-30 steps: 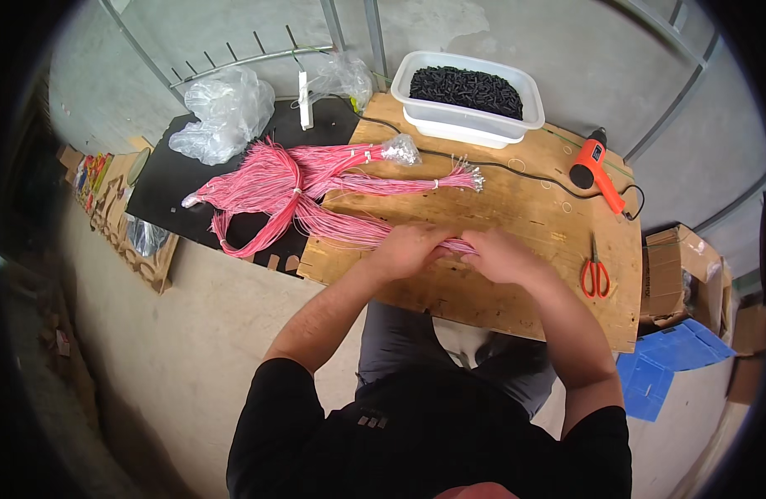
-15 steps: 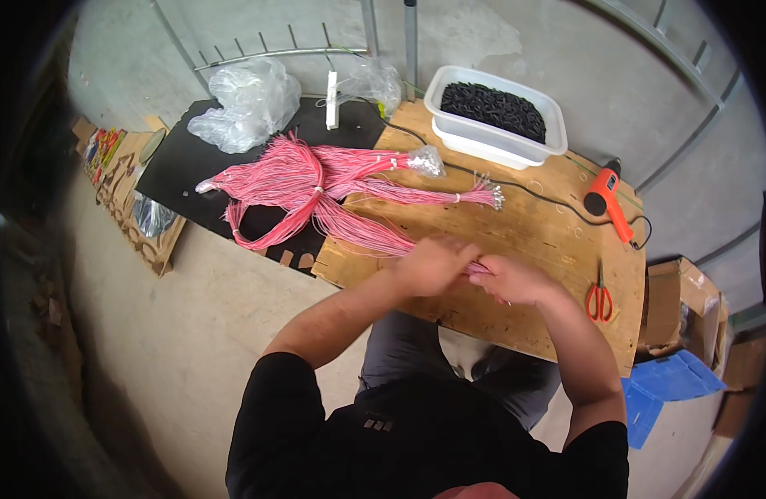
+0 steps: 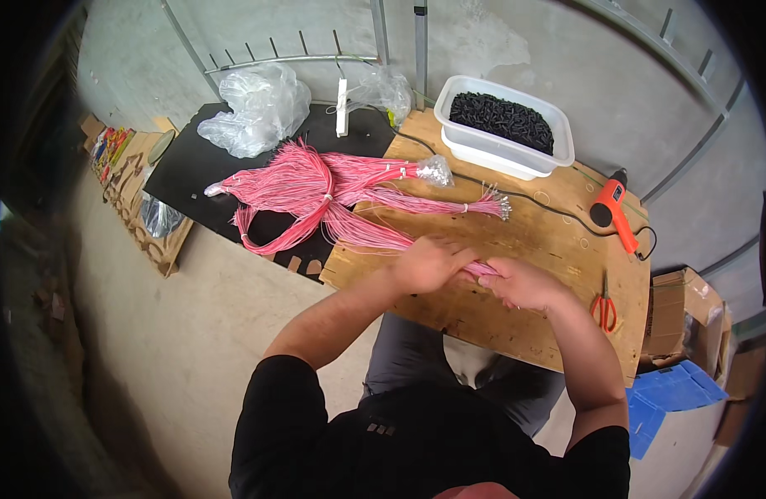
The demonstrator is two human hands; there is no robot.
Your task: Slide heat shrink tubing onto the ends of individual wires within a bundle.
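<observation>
Long bundles of thin pink wires (image 3: 287, 191) lie across the table, tied in places with white ties. The nearest bundle runs toward me, and both hands hold its end above the table's front part. My left hand (image 3: 433, 264) is closed around this wire bundle. Just to its right, my right hand (image 3: 523, 284) grips the same bundle, with the thumb on top; a short stretch of pink shows between the hands. The wire tips are mostly hidden under my right hand. Two other bundle ends, one wrapped in clear plastic (image 3: 435, 170), one with bare silvery tips (image 3: 494, 204), lie farther back.
A white tub (image 3: 508, 158) of short black pieces stands at the back. To the right lie an orange heat gun (image 3: 613, 208) with a black cord and red-handled scissors (image 3: 603, 311). Clear plastic bags (image 3: 258, 108) and a white power strip (image 3: 342, 108) sit back left. Cardboard boxes (image 3: 670, 316) stand right.
The whole view has shifted slightly, so the scene sits a little lower and farther right. My hands are slightly farther apart, with more pink wire showing between them.
</observation>
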